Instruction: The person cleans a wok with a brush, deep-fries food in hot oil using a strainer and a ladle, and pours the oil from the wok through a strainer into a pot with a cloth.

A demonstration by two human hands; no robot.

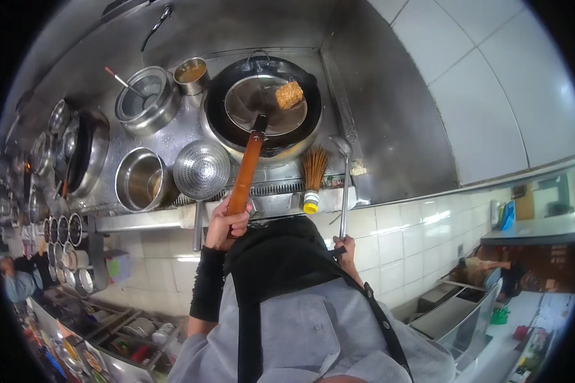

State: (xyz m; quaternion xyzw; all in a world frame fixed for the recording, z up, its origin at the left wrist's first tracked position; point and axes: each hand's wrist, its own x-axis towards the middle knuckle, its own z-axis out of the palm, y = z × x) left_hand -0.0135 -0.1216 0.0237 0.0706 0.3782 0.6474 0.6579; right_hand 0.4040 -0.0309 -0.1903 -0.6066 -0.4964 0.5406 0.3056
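Observation:
My left hand is wrapped round the wooden handle of a wide, round strainer. The strainer lies over the dark wok, within its rim in this view. A golden-brown block of food rests toward the strainer's right side. Low on the right, my right hand is closed on the end of a long metal ladle, whose bowl points toward the back, right of the wok. Between wok and ladle lies a bamboo brush with a yellow end.
Left of the wok are a perforated skimmer, a deep metal pot, a lidless round pot with a ladle in it, and a small container of brownish liquid. A metal wall rises at right. Another person stands far left.

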